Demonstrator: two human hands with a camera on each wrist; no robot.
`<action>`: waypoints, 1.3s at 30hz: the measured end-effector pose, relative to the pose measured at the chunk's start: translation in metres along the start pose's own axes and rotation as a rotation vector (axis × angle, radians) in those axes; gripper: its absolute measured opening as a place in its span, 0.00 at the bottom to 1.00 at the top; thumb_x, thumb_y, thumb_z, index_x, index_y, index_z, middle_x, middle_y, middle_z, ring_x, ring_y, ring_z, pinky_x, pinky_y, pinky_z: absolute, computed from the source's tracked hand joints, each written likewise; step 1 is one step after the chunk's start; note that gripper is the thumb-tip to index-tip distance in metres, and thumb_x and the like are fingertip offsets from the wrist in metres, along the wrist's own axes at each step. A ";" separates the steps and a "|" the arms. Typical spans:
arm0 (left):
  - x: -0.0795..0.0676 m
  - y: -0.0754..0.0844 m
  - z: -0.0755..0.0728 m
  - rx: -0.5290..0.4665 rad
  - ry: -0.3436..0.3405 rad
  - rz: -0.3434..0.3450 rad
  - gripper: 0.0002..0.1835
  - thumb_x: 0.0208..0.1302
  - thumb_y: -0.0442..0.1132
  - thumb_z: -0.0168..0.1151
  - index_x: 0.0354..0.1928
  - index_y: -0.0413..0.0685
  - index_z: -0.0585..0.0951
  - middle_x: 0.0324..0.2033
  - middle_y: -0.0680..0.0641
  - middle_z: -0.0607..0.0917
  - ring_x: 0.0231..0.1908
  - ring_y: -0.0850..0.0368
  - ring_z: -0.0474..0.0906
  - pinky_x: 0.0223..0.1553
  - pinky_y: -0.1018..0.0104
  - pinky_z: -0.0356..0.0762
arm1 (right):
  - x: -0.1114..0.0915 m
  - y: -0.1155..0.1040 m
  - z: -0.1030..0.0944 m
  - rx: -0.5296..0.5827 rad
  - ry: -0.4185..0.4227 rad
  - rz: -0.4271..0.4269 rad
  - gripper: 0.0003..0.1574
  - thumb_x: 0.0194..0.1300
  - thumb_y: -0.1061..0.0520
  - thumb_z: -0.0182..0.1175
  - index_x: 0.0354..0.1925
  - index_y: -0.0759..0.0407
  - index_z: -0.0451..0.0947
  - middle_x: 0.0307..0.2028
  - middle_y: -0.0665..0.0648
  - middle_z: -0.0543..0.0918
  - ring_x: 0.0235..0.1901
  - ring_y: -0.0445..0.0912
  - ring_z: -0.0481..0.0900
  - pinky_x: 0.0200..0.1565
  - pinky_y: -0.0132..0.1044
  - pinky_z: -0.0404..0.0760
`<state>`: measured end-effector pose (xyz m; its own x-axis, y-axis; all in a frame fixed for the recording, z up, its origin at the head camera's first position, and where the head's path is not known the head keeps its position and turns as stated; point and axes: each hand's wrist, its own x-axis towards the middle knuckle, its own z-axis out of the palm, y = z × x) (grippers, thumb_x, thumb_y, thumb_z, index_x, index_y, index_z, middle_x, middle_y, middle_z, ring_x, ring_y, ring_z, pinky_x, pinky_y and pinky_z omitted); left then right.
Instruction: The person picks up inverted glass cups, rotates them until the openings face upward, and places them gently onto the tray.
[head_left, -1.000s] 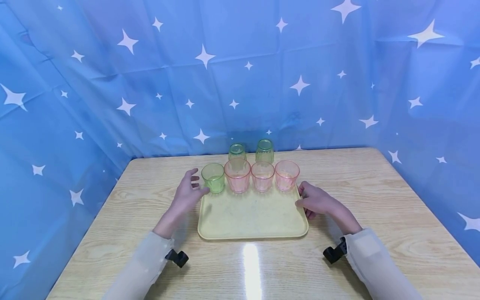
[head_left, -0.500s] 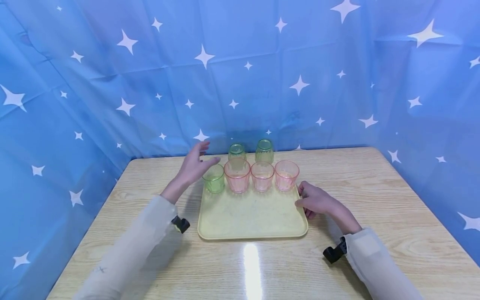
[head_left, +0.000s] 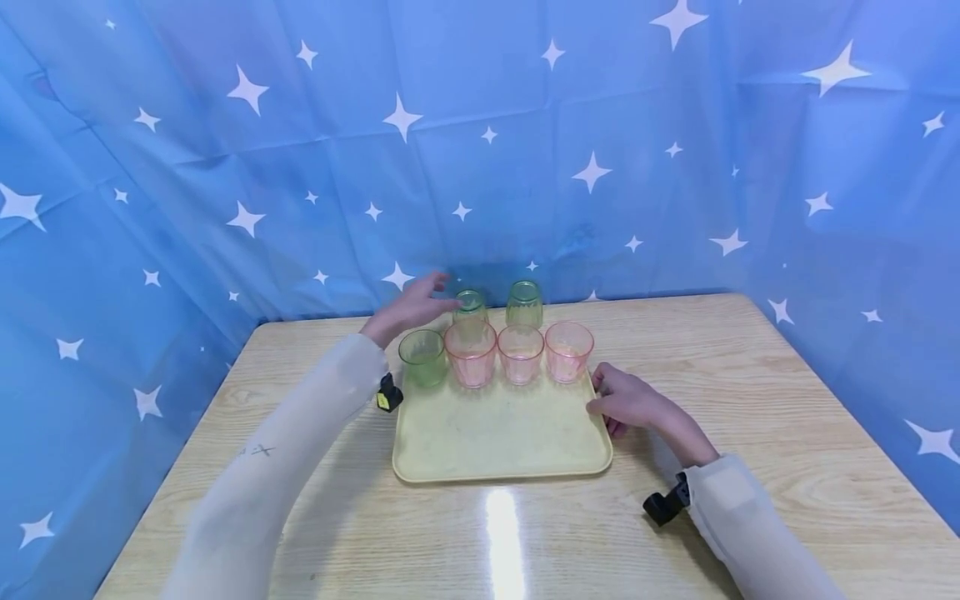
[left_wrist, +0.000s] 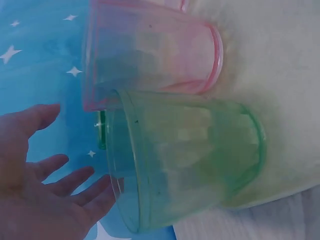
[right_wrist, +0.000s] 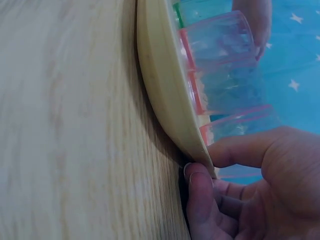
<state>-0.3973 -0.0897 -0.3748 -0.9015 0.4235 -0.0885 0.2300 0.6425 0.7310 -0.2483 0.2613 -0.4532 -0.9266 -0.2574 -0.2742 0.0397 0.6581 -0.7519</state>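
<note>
My left hand point(head_left: 414, 307) reaches past the tray, with its thumb close to the rear left upside-down green glass point(head_left: 471, 307); whether it touches cannot be told. Its fingers are spread and loosely bent in the left wrist view, beyond an upright green glass point(left_wrist: 195, 160). My right hand point(head_left: 628, 398) grips the right rim of a cream tray point(head_left: 502, 437); the right wrist view shows the rim between thumb and fingers point(right_wrist: 200, 195). Along the tray's far side stand the upright green glass point(head_left: 423, 362) and three pink glasses, left point(head_left: 472, 368), middle point(head_left: 521, 362) and right point(head_left: 568, 360).
Another upside-down green glass point(head_left: 524, 307) stands behind the tray, near the table's back edge. A wooden table point(head_left: 735, 383) carries everything. Behind it hangs a blue curtain point(head_left: 510, 200) with white stars. Both wrists wear small black cameras.
My left hand has moved from beside the upright green glass, up and over, then right toward the rear left green glass. My right hand stays on the tray rim.
</note>
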 end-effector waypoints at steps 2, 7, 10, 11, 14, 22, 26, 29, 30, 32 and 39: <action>0.006 0.002 0.003 0.049 -0.012 0.009 0.41 0.73 0.52 0.61 0.80 0.42 0.57 0.77 0.35 0.64 0.76 0.37 0.62 0.76 0.42 0.64 | 0.000 0.000 0.000 -0.004 0.000 0.002 0.19 0.68 0.60 0.60 0.51 0.67 0.64 0.21 0.59 0.80 0.19 0.47 0.81 0.23 0.41 0.86; 0.016 0.009 0.008 0.128 -0.029 0.011 0.40 0.74 0.52 0.60 0.80 0.43 0.58 0.78 0.40 0.63 0.77 0.41 0.60 0.78 0.45 0.62 | 0.000 0.001 0.000 -0.004 -0.001 -0.002 0.19 0.68 0.60 0.60 0.51 0.67 0.65 0.22 0.59 0.80 0.19 0.47 0.81 0.23 0.41 0.86; 0.022 0.013 0.011 0.188 -0.067 0.015 0.40 0.73 0.51 0.60 0.80 0.45 0.58 0.79 0.41 0.63 0.78 0.42 0.59 0.78 0.45 0.61 | 0.000 0.001 0.001 -0.004 0.001 0.000 0.19 0.68 0.60 0.60 0.51 0.67 0.65 0.22 0.60 0.80 0.19 0.47 0.81 0.23 0.41 0.86; 0.025 0.014 0.012 0.205 -0.083 0.019 0.40 0.73 0.50 0.61 0.80 0.46 0.59 0.79 0.42 0.63 0.78 0.42 0.58 0.78 0.45 0.61 | 0.000 0.001 0.001 -0.003 0.001 0.001 0.19 0.68 0.60 0.60 0.51 0.67 0.65 0.22 0.60 0.81 0.19 0.47 0.81 0.23 0.41 0.86; 0.032 0.016 0.014 0.251 -0.128 0.030 0.40 0.71 0.48 0.64 0.80 0.48 0.61 0.79 0.43 0.63 0.78 0.42 0.58 0.78 0.46 0.62 | 0.000 0.001 0.001 0.006 -0.001 0.002 0.19 0.68 0.60 0.60 0.51 0.67 0.65 0.22 0.60 0.81 0.19 0.47 0.82 0.23 0.41 0.86; 0.041 0.019 0.023 0.383 -0.162 0.006 0.35 0.71 0.44 0.66 0.77 0.50 0.66 0.78 0.42 0.64 0.78 0.41 0.57 0.77 0.44 0.64 | 0.003 0.002 0.002 0.012 0.002 0.012 0.19 0.68 0.60 0.60 0.51 0.66 0.65 0.22 0.59 0.81 0.18 0.47 0.82 0.23 0.42 0.86; 0.040 0.018 0.026 0.407 -0.146 -0.005 0.34 0.72 0.43 0.65 0.76 0.50 0.67 0.78 0.42 0.64 0.78 0.41 0.59 0.76 0.46 0.66 | 0.003 0.002 0.001 0.008 0.007 0.006 0.19 0.67 0.60 0.60 0.51 0.66 0.65 0.21 0.60 0.81 0.18 0.47 0.82 0.23 0.42 0.86; 0.038 0.018 0.026 0.395 -0.129 -0.001 0.33 0.71 0.41 0.65 0.75 0.48 0.68 0.76 0.41 0.67 0.76 0.41 0.61 0.75 0.47 0.68 | 0.003 0.002 0.002 0.008 0.007 0.009 0.19 0.67 0.60 0.60 0.51 0.66 0.65 0.21 0.59 0.81 0.18 0.47 0.81 0.23 0.42 0.86; 0.038 0.017 0.026 0.385 -0.124 0.000 0.33 0.71 0.40 0.65 0.75 0.48 0.68 0.76 0.41 0.67 0.75 0.40 0.62 0.74 0.46 0.68 | 0.003 0.002 0.002 0.007 0.008 0.011 0.19 0.67 0.60 0.60 0.51 0.66 0.65 0.21 0.59 0.81 0.18 0.47 0.81 0.23 0.42 0.86; 0.037 0.016 0.025 0.372 -0.102 0.014 0.32 0.71 0.39 0.65 0.74 0.46 0.68 0.74 0.40 0.69 0.74 0.40 0.64 0.73 0.47 0.70 | 0.003 0.002 0.003 0.006 0.006 0.010 0.19 0.68 0.60 0.60 0.51 0.66 0.65 0.21 0.59 0.81 0.18 0.47 0.82 0.23 0.41 0.86; 0.031 0.017 0.015 0.278 -0.005 0.058 0.31 0.71 0.38 0.65 0.73 0.43 0.68 0.72 0.37 0.71 0.72 0.38 0.66 0.72 0.44 0.69 | 0.003 0.003 0.000 -0.001 0.002 0.009 0.18 0.69 0.60 0.59 0.51 0.66 0.65 0.22 0.60 0.80 0.19 0.48 0.81 0.23 0.41 0.86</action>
<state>-0.4161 -0.0566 -0.3754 -0.8824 0.4673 -0.0554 0.3736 0.7673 0.5213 -0.2512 0.2624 -0.4563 -0.9268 -0.2506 -0.2796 0.0471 0.6613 -0.7487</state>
